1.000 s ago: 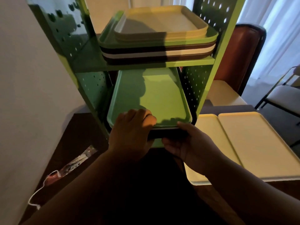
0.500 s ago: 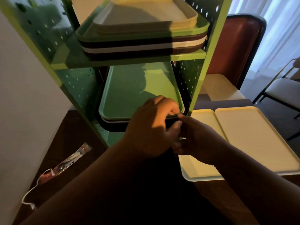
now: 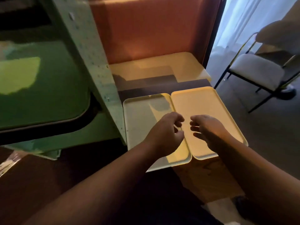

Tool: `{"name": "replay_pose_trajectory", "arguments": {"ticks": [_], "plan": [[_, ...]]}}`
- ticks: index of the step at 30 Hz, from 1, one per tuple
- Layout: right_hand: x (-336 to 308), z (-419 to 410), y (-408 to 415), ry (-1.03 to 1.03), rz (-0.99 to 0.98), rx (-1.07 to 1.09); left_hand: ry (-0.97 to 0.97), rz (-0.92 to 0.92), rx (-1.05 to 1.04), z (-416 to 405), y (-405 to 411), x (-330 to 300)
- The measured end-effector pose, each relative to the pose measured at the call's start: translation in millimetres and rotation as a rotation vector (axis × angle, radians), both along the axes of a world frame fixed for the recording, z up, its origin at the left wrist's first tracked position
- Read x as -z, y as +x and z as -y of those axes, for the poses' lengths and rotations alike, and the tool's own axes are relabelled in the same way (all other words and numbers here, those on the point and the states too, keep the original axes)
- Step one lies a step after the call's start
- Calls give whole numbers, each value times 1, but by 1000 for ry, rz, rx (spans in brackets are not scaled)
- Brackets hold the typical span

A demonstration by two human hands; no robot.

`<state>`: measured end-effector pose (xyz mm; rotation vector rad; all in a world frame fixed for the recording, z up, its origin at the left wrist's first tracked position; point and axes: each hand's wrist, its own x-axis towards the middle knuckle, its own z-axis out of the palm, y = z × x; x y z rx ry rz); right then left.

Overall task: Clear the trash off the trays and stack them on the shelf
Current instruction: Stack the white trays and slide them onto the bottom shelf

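Hands hover side by side over two pale yellow trays on the table. Our left hand (image 3: 164,132) hangs with fingers loosely curled, holding nothing, above the seam where the left yellow tray (image 3: 138,117) meets the right yellow tray (image 3: 203,111). Our right hand (image 3: 209,129), just beside it, is likewise slack and holds nothing, over the right tray. Both trays lie flat, edges touching, directly under our fingers. Well off to the left of our left hand, a green tray (image 3: 45,88) tops a dark one inside the green shelf (image 3: 97,62).
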<state>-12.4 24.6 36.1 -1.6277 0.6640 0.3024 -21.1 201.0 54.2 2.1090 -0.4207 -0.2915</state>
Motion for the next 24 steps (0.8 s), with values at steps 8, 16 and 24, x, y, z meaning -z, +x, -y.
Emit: {"name": "replay_pose_trajectory", "arguments": {"ticks": [8, 16, 24], "plan": [[93, 163, 28, -593, -179, -21, 256, -505, -194, 136, 43, 99], [144, 229, 33, -695, -290, -127, 699, -480, -285, 176, 50, 140], [119, 257, 49, -439, -156, -112, 543, -504, -541, 167, 48, 139]]}}
